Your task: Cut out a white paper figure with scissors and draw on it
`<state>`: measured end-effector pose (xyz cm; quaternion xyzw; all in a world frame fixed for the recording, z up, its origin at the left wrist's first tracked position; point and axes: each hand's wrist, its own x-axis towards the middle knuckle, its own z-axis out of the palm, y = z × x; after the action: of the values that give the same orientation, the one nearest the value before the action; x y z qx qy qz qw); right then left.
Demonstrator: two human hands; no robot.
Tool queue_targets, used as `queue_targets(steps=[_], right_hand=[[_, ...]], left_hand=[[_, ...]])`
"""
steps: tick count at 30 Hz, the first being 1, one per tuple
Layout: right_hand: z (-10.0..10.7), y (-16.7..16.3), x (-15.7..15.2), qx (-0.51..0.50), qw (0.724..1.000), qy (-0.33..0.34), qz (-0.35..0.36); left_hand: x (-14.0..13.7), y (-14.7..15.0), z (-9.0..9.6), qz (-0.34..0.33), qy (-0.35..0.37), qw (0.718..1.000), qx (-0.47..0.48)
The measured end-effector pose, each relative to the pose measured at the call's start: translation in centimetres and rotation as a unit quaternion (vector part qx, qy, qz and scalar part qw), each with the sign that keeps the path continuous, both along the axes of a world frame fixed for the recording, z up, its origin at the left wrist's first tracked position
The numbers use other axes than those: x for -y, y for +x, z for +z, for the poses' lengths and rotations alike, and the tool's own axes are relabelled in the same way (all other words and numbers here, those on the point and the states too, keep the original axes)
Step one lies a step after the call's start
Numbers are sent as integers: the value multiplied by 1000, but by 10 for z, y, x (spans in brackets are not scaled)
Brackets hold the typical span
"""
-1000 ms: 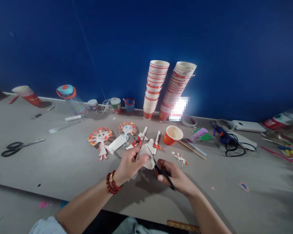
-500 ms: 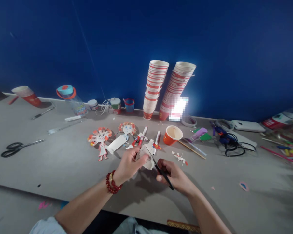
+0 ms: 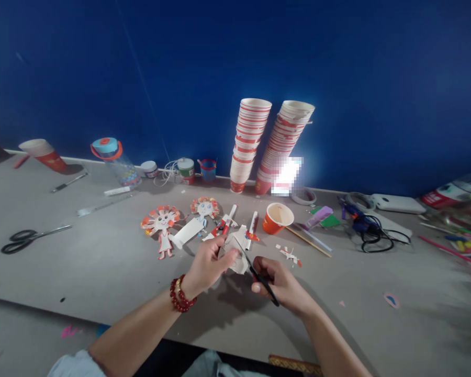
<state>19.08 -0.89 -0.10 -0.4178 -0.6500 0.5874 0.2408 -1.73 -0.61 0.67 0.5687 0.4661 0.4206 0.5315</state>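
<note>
Between the thumb and fingers of my left hand (image 3: 210, 263) is a white paper piece (image 3: 238, 264) with faint drawn lines. My right hand (image 3: 279, 285) grips black-handled scissors (image 3: 264, 283), their blades lying at the paper's right side. Whether the blades are parted there I cannot make out. Just beyond my hands lie markers (image 3: 253, 226) and red-and-white paper scraps. Left of them are a paper doll (image 3: 164, 229) with an orange-and-white fringe round its head, a second doll (image 3: 204, 208) with blue eyes, and a rolled white paper (image 3: 187, 233).
Two tall stacks of paper cups (image 3: 251, 141) lean by the blue wall. An orange cup (image 3: 277, 219) stands behind my right hand, near small paper scraps (image 3: 289, 255). Other scissors (image 3: 31, 238) lie far left. A bottle (image 3: 113, 162), tape rolls (image 3: 303, 196) and a glue gun (image 3: 361, 220) line the back.
</note>
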Motion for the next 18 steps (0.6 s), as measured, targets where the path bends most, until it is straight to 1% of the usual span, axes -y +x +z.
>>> queue_targets(steps=[7,18], right_hand=[[-2,1,0,19,1000,11,-14],[-4,-2,0,19,999,19,-23]], left_hand=[[-1,-1,-4,0,-6,1000,5],[-1,1,-5,4,-3,1000,22]])
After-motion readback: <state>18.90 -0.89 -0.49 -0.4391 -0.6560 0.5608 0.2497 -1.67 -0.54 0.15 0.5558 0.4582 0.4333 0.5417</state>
